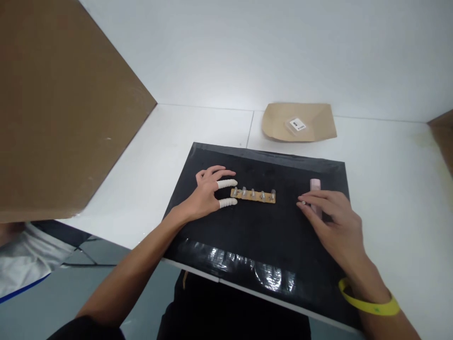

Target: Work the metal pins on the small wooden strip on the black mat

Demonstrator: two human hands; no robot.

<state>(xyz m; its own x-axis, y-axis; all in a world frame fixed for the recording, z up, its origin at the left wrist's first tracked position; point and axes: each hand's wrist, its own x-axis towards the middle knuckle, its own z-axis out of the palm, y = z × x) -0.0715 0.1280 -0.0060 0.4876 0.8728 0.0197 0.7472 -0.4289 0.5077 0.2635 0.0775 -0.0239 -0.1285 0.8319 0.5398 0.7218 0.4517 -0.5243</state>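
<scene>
The left hand rests on the black mat with its fingers loosely spread, two of them capped in white finger cots, and the cot tips sit at or just beside the near end of a narrow tan strip that carries a row of small metal studs. The strip lies flat on the mat, stretching away from that hand toward the right hand. The right hand pinches a tiny silvery part between thumb and forefinger (too small to tell what it is), with a pink tube lying partly under its fingers. Beyond both hands, on the white surface, sits a brown paper tray holding a small labelled packet.
</scene>
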